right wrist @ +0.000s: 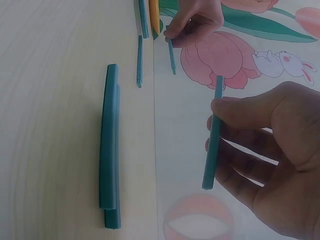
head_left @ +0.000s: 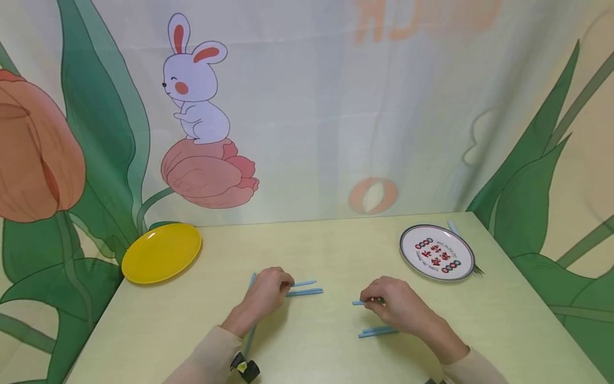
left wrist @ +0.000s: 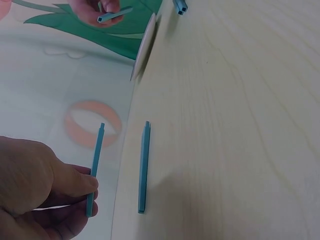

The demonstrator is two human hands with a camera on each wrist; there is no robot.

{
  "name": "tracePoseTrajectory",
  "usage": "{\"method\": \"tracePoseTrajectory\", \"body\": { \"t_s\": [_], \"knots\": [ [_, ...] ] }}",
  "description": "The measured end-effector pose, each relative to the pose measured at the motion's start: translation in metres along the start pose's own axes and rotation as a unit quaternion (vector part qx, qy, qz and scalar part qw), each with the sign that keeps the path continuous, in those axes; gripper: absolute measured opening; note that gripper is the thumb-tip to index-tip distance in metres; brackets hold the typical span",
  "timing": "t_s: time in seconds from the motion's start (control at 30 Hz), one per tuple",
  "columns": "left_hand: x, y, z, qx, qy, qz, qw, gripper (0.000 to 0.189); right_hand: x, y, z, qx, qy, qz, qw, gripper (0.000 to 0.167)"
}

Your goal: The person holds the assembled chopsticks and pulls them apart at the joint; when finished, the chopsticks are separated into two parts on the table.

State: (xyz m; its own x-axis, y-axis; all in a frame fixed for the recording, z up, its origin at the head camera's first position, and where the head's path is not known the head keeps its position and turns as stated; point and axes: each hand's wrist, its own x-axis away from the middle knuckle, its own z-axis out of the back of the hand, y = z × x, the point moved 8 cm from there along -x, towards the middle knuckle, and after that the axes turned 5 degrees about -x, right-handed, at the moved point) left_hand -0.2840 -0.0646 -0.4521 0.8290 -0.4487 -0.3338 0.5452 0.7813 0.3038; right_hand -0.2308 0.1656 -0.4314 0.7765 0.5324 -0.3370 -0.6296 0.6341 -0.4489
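Above the table (head_left: 316, 344), fingers of the left hand (head_left: 266, 290) pinch one stick (left wrist: 96, 159) near its end, likely leaving the tip (left wrist: 102, 126) free; the right hand (head_left: 398, 303) pinches another stick (right wrist: 212, 150).

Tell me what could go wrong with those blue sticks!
The left hand pinches a thin stick, so it might slip out if the grip loosens. The right hand holds a blue stick near a pair of loose sticks; a bump could knock them apart. The left sleeve is close to another stick, so moving that arm might nudge it out of place.
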Motion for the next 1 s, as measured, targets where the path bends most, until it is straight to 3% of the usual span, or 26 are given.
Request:
{"method": "tracePoseTrajectory", "body": {
  "t_s": [0.4, 1.0],
  "knots": [
    [-0.003, -0.002, -0.01, -0.013, 0.001, -0.012, 0.9998, 0.012, 0.005, 0.002, -0.006, -0.019, -0.006, -0.002, 0.9998, 0.014],
    [-0.009, -0.006, -0.025, -0.012, -0.041, 0.001, 0.9991, 0.017, 0.007, 0.004, -0.012, -0.021, -0.029, -0.007, 0.9993, 0.014]
  ]
}}
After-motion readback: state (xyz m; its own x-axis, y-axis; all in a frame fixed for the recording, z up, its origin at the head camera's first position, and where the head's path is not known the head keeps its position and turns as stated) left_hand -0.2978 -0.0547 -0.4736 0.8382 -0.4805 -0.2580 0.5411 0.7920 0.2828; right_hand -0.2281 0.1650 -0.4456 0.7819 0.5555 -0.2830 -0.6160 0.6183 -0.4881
